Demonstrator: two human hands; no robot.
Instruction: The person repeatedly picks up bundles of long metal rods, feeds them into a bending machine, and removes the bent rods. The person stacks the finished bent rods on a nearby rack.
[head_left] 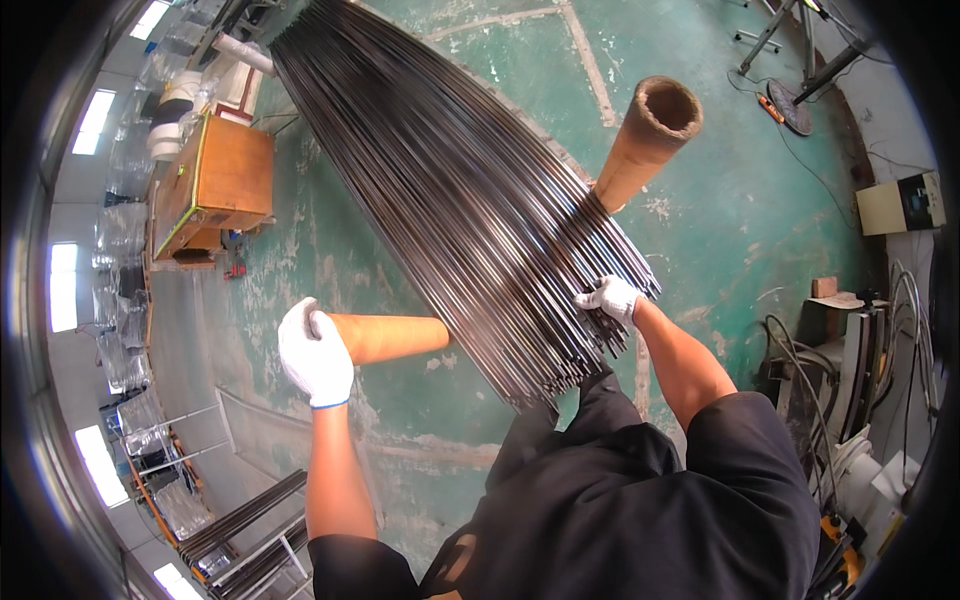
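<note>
Here's the big spread of long dark rods point(450, 200), running down the middle of the view from the upper left and fanning wider toward the person, the near ends uneven, just in front of the dark trousers point(608, 405). The right hand point(612, 298), in a white glove, is down on the rods at their right edge, close to those near ends; whether its fingers are clamped round any, I can't tell. Well apart from it, over on the left, the left hand point(315, 350), gloved too, sits on the upper end of a brown tube point(395, 340), its grip hard to judge because the far fingers are hidden. That tube's lower end shows by the rods' left edge. Across on the right edge, a second brown tube point(640, 150) stands with its round mouth open to view. Green floor point(720, 270), scuffed and pale in patches, spreads around it all. Out left, there's a wooden box point(235, 175); upper right, a stand's round base point(790, 108); far right, a beige box point(882, 208) above looping cables point(905, 320).
</note>
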